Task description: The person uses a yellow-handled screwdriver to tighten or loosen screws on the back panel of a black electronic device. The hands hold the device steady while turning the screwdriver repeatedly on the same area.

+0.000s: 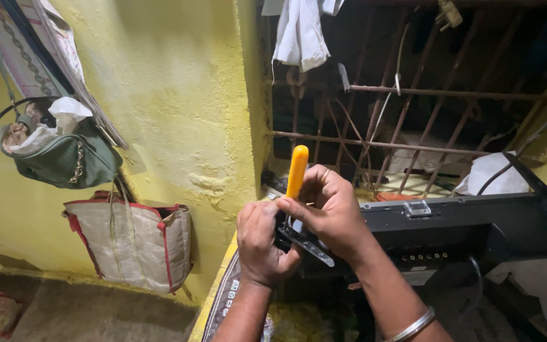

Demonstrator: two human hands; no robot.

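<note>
You are in a room with a rough yellow wall (172, 95). A green handbag (64, 155) stuffed with white paper hangs on it, and a tan cloth bag (134, 244) with red edges hangs just below. To the right is a window with rusty iron bars (413, 92), and a white cloth (300, 31) hangs from the top of them. In front of the bars sits a big black machine (470, 225), lying long and flat. Your left hand (261, 244) is curled tight around the end of the machine, by a thin metal strip (311, 246). Your right hand (330, 212) has its fingers closed around a screwdriver with an orange handle (297, 170); the handle sticks straight up above your fist. Your hands hide the tip of the tool, so you cannot tell what it touches. The window behind the bars is too dark to make out. The machine's right end is partly cut off.
</note>
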